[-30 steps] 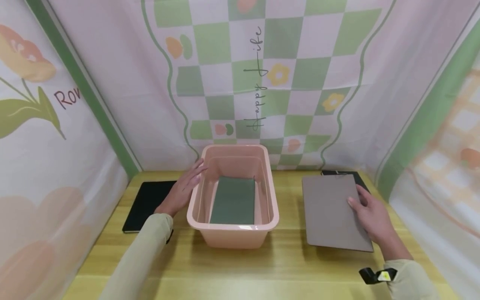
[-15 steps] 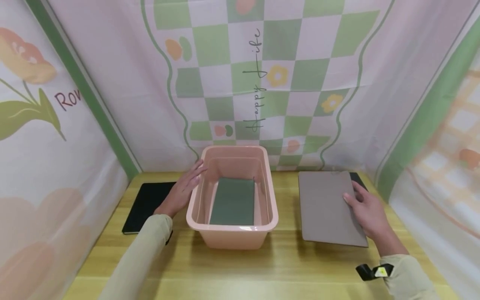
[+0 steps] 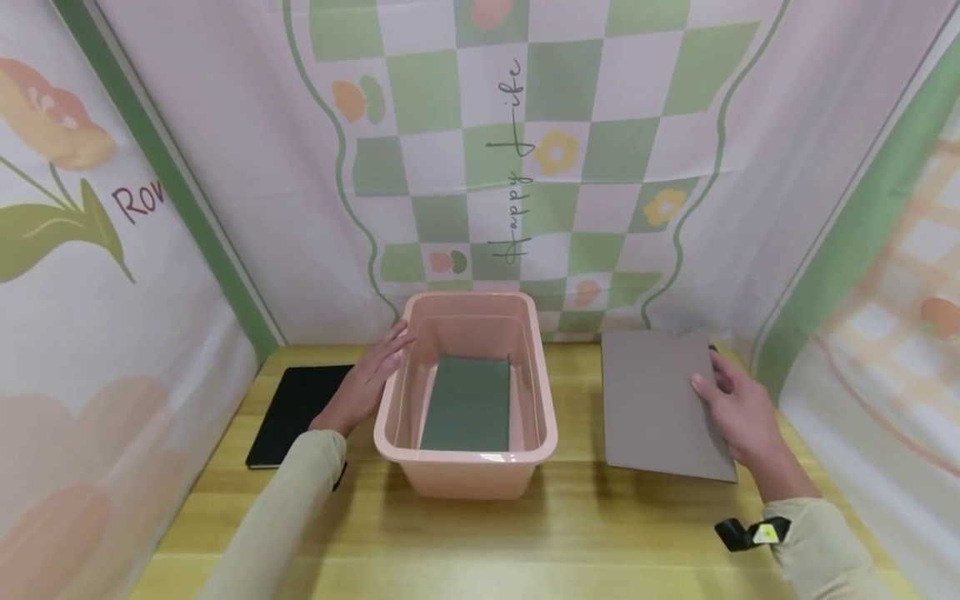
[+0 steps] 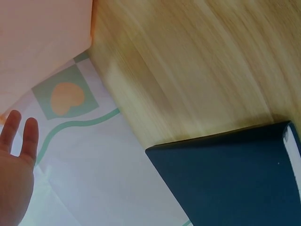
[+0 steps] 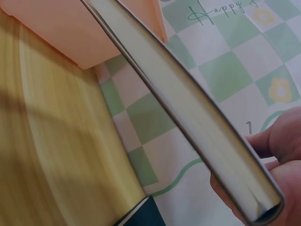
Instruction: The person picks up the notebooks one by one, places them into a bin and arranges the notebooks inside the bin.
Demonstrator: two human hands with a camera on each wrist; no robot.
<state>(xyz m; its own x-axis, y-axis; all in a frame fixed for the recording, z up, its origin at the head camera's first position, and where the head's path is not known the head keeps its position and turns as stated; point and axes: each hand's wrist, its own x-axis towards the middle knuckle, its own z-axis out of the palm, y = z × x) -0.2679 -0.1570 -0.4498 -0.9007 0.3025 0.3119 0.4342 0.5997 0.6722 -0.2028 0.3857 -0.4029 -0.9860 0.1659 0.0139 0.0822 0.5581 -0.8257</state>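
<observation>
My right hand point(image 3: 742, 417) pinches a taupe hardcover notebook point(image 3: 663, 408) by its right edge, thumb on the cover and fingers beneath. In the right wrist view the notebook's page block point(image 5: 188, 103) faces the camera, raised above the table. Under it, the corner of a dark notebook point(image 5: 146, 214) shows; most of that one is hidden. My left hand point(image 3: 367, 379) lies with fingers extended along the left rim of a pink plastic tub point(image 3: 465, 479). Inside the tub, a dark green notebook point(image 3: 467, 404) lies flat on the bottom.
A black notebook point(image 3: 296, 417) lies on the wooden table point(image 3: 480, 546) left of the tub, partly behind my left hand. Printed fabric point(image 3: 555, 200) hangs behind the table's back edge and along both sides.
My right hand has shifted the taupe notebook slightly toward the back of the table, covering more of the dark notebook beneath. The left hand and tub have stayed put.
</observation>
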